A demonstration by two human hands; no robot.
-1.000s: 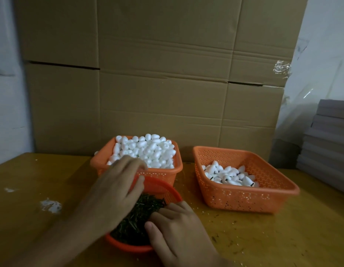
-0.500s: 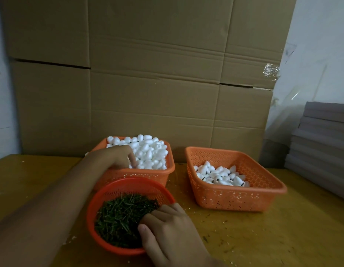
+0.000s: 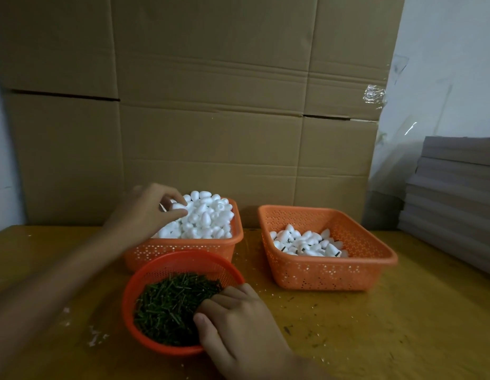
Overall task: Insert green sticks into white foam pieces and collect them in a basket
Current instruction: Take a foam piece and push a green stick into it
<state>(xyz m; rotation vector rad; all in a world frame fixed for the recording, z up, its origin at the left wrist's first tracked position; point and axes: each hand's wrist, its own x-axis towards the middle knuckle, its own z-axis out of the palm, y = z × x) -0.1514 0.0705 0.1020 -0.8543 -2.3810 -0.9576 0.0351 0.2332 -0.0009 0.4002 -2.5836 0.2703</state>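
While the left hand (image 3: 149, 215) pinches a foam piece (image 3: 178, 206) just inside the basket (image 3: 183, 250), we log the right hand (image 3: 238, 327) curled among green sticks (image 3: 167, 305), grip unclear; the bench (image 3: 375, 325) runs rightward of it.

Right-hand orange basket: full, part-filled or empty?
Part-filled: white foam pieces cover only part of the floor of the right-hand basket, well below its rim.

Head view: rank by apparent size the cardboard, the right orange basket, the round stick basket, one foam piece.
Largest first:
cardboard
right orange basket and round stick basket: look alike, round one nearer
foam piece
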